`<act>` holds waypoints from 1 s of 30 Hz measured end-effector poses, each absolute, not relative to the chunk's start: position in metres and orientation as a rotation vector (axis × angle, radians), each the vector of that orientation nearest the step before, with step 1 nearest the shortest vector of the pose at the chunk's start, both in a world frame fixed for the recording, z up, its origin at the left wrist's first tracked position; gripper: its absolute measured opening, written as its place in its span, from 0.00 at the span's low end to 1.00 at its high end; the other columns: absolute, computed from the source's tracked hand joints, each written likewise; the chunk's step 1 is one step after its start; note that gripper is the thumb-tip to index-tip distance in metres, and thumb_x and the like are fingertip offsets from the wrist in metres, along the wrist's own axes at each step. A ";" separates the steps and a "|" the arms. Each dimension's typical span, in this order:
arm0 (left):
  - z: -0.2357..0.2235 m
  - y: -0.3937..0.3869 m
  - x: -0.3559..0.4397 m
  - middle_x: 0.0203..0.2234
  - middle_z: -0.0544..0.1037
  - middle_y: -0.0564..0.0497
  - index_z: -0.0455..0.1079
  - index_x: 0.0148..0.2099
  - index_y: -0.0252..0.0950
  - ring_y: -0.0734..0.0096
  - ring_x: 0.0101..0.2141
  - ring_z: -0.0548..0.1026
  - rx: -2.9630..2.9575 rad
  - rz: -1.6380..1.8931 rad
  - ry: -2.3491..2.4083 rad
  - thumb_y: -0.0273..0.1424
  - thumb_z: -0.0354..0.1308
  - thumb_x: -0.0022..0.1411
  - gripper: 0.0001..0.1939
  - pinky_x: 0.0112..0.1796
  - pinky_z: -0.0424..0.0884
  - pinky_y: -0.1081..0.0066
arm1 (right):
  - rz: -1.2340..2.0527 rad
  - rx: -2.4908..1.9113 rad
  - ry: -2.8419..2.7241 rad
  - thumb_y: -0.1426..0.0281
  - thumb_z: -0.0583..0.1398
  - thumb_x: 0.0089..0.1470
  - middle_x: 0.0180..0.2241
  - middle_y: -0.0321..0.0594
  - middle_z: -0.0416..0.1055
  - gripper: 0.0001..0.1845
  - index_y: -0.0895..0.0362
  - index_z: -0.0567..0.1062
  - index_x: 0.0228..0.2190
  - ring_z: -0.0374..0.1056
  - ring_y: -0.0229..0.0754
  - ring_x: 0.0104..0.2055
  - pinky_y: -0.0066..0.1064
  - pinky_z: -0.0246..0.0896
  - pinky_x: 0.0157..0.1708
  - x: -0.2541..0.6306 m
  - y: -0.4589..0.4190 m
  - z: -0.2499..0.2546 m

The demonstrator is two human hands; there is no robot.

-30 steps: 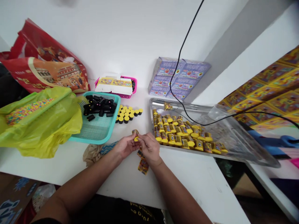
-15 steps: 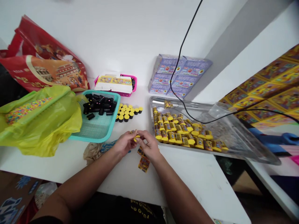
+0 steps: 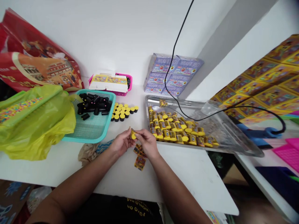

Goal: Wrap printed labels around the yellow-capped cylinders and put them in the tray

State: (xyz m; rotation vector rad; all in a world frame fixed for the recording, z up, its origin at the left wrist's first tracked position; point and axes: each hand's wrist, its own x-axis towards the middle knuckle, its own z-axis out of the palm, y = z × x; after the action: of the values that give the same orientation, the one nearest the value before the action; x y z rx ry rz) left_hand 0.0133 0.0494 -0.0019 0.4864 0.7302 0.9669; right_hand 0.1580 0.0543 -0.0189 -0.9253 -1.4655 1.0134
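Between the fingertips of both hands is a small yellow-capped cylinder [image 3: 133, 134] with a printed wrapper, partly covered by the fingers. My left hand [image 3: 122, 143] pinches it from the left, and my right hand [image 3: 148, 143] grips it with thumb and fingers from the right. Printed wrapper labels [image 3: 140, 162] lie on the table just below the right hand, some partly hidden by it. Past the hands stands a group of black cylinders with yellow tops [image 3: 122, 116]. Many wrapped yellow cylinders [image 3: 173, 135] lie in the metal tray [image 3: 233, 150] on the right.
A turquoise basket [image 3: 90, 135] holds loose black cylinders; a yellow plastic bag [image 3: 53, 124] lies beside it. Behind are a pink basket [image 3: 129, 85] and purple boxes [image 3: 174, 74]. A black cable [image 3: 174, 53] hangs across the tray. A crumpled cloth [image 3: 88, 152] lies near my left forearm.
The view has swung slightly right, so the scene sits further left. The cylinder has been turned in my fingers, and more of its printed side shows.
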 end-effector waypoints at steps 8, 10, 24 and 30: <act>0.002 0.046 0.013 0.25 0.75 0.53 0.70 0.35 0.33 0.78 0.23 0.72 0.472 1.098 0.821 0.38 0.66 0.53 0.14 0.22 0.63 0.79 | 0.684 -0.932 -1.830 0.59 0.64 0.52 0.32 0.38 0.72 0.17 0.51 0.76 0.44 0.68 0.39 0.32 0.31 0.67 0.34 0.155 0.051 -0.009; 0.001 0.048 0.012 0.24 0.74 0.53 0.71 0.36 0.33 0.77 0.23 0.72 0.477 1.060 0.807 0.40 0.64 0.55 0.15 0.22 0.64 0.79 | 0.693 -0.964 -1.792 0.59 0.64 0.53 0.31 0.37 0.72 0.16 0.52 0.77 0.42 0.68 0.38 0.30 0.30 0.67 0.33 0.154 0.053 -0.011; -0.001 0.049 0.015 0.20 0.71 0.54 0.68 0.33 0.33 0.81 0.16 0.65 0.495 1.008 0.771 0.41 0.64 0.54 0.16 0.16 0.57 0.80 | 1.123 -0.927 -1.447 0.59 0.61 0.54 0.24 0.34 0.72 0.12 0.55 0.73 0.31 0.69 0.37 0.25 0.31 0.68 0.28 0.155 0.056 -0.015; 0.003 0.042 0.019 0.16 0.65 0.59 0.63 0.31 0.35 0.81 0.14 0.62 0.631 1.044 0.872 0.45 0.66 0.50 0.21 0.14 0.54 0.78 | 0.787 -1.040 -1.719 0.66 0.65 0.46 0.27 0.34 0.70 0.12 0.54 0.74 0.35 0.65 0.36 0.26 0.27 0.62 0.27 0.154 0.048 -0.002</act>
State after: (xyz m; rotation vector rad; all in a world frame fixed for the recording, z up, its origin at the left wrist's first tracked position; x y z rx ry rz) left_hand 0.0194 0.0424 0.0029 0.6314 0.8723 1.0442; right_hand 0.1541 0.0483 -0.0017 -1.0404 -1.7190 0.7867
